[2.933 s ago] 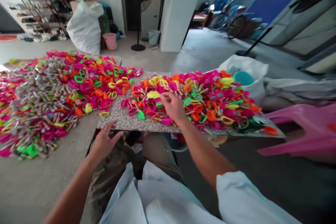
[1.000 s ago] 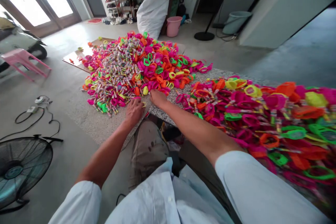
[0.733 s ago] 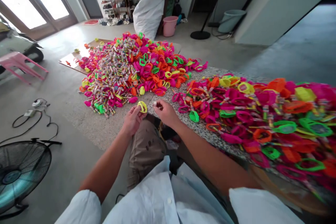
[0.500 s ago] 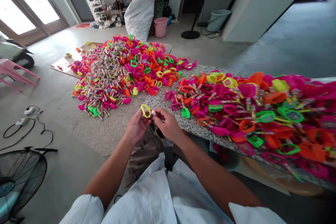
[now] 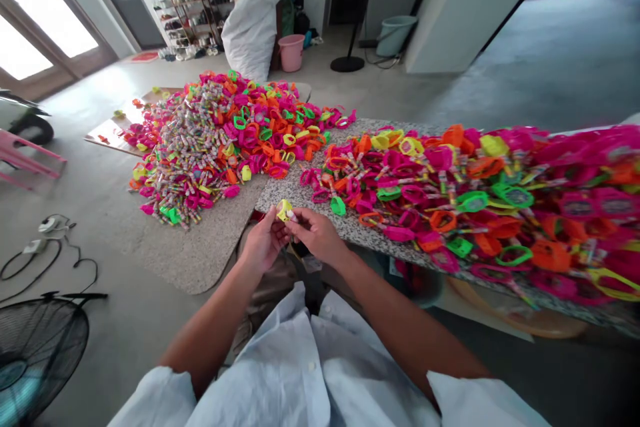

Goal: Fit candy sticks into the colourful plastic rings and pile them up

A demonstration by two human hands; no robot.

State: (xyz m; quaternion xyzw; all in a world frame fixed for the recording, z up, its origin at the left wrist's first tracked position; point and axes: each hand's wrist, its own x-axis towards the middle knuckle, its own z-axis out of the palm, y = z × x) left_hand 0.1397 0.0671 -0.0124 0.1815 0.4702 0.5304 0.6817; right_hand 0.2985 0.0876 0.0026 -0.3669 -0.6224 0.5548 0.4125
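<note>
**Yellow toy watch (image 5: pixel 285 209) held between both hands at the table's edge**

In the head view, the yellow toy watch is gripped by the fingertips of the left hand (image 5: pixel 264 241), and a small whitish piece (image 5: pixel 293 217) is pinched by the right hand (image 5: pixel 320 235) against the watch's edge. Whether that piece is joined to the watch cannot be told, as much of it is covered by the fingers. The watch is held up above the lap and is seen against the near edge of a speckled granite slab (image 5: pixel 271 195).

To the right, the granite is covered by a long heap of pink, orange, green and yellow toy watches (image 5: pixel 440 220), among which small wrapped rolls are mixed. To the left, a higher heap of toy watches (image 5: pixel 260 123) is spread, with its front left side thickly covered by wrapped rolls (image 5: pixel 193 133). Between the two heaps, a strip of granite is left bare.

Behind the heaps, a white sack (image 5: pixel 250 30), a pink bucket (image 5: pixel 291 53) and a grey bucket (image 5: pixel 395 37) are placed on the floor, with a shoe rack (image 5: pixel 185 10) set by the wall. At the lower left, a black fan (image 5: pixel 47 333) is partly cut off by the frame.
</note>
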